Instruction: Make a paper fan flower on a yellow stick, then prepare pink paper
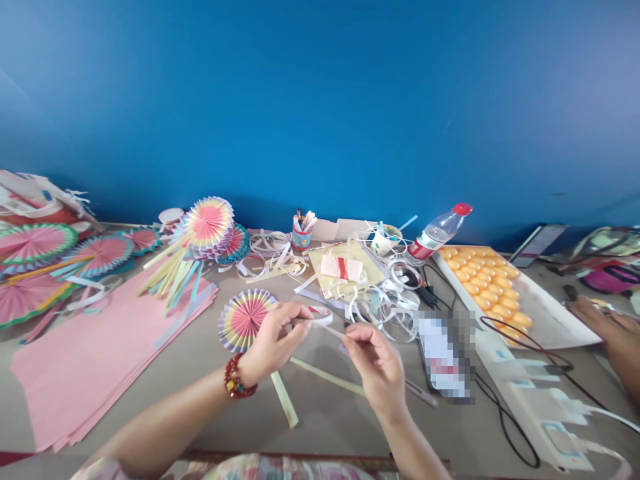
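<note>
My left hand (273, 340), with a red bead bracelet on the wrist, is closed round a small roll of tape (320, 315) above the table. My right hand (376, 360) pinches the thin strip (334, 329) that runs out from the roll toward it. Just behind my left hand lies a round pleated paper fan (240, 321) in pink, yellow and blue. A pale yellow paper stick (284, 399) lies under my left wrist, and another (325, 375) lies between my hands.
Pink paper sheets (90, 360) cover the left side, with more finished fans (207, 223) and loose sticks behind. White paper backing curls (380, 300), a pen cup (301, 233), a water bottle (436, 233), a tray of yellow pieces (487, 280) and black cables (505, 417) fill the middle and right. Another person's hand (607, 330) rests at far right.
</note>
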`<move>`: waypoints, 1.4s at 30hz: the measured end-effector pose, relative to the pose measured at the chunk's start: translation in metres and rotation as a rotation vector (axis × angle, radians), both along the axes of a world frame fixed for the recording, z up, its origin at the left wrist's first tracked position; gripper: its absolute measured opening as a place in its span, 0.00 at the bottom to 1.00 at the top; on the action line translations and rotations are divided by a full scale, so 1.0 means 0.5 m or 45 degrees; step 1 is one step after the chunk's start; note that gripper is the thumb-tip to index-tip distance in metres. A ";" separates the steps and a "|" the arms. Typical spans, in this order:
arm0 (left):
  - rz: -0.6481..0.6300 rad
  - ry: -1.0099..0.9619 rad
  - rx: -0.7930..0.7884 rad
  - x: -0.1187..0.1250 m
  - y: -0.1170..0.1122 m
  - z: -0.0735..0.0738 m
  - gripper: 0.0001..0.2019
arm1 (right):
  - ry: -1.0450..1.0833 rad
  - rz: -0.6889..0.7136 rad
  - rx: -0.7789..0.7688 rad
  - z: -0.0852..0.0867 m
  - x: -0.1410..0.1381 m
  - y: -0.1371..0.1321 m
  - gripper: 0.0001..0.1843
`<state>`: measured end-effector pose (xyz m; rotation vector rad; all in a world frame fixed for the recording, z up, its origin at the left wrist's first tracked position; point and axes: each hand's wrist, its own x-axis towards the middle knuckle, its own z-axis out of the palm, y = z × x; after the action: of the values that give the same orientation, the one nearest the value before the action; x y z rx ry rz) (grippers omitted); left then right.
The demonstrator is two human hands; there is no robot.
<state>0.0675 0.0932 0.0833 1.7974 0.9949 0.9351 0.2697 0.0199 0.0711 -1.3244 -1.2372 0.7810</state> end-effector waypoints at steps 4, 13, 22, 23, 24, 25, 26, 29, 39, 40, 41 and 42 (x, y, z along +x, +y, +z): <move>0.393 -0.309 -0.039 -0.043 0.062 0.008 0.06 | 0.151 -0.483 0.135 -0.022 0.071 -0.021 0.10; -0.094 0.385 0.516 0.027 0.046 -0.036 0.06 | -0.424 -0.096 0.206 -0.102 0.031 -0.061 0.39; -0.390 0.699 0.605 0.064 0.024 -0.089 0.14 | -0.703 -0.036 0.281 -0.115 0.039 -0.059 0.30; -0.373 0.652 0.609 0.050 0.024 -0.084 0.15 | -0.708 -0.016 0.302 -0.114 0.038 -0.056 0.30; -0.351 0.603 0.619 0.031 0.024 -0.078 0.15 | -0.713 -0.002 0.324 -0.111 0.036 -0.053 0.30; -0.325 0.556 0.634 0.007 0.026 -0.071 0.13 | -0.720 0.009 0.339 -0.109 0.034 -0.051 0.30; -0.289 0.520 0.643 -0.021 0.030 -0.063 0.11 | -0.728 0.018 0.342 -0.106 0.033 -0.049 0.30; -0.065 0.534 0.652 -0.123 0.050 -0.040 0.12 | -0.756 0.042 0.324 -0.100 0.028 -0.042 0.28; -0.059 0.801 0.537 -0.219 0.061 -0.086 0.14 | -0.844 0.421 0.208 -0.083 -0.041 0.005 0.31; -0.052 0.816 0.528 -0.215 0.065 -0.091 0.14 | -0.870 0.471 0.194 -0.079 -0.055 0.014 0.33; -0.032 0.825 0.515 -0.212 0.070 -0.095 0.15 | -0.908 0.512 0.185 -0.076 -0.070 0.024 0.35; -0.012 0.828 0.503 -0.210 0.074 -0.097 0.15 | -0.959 0.549 0.180 -0.073 -0.086 0.035 0.38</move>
<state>-0.0374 0.1304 0.0346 2.5265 1.2472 0.5627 0.2266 0.0374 0.0348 -1.2885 -2.1841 0.4669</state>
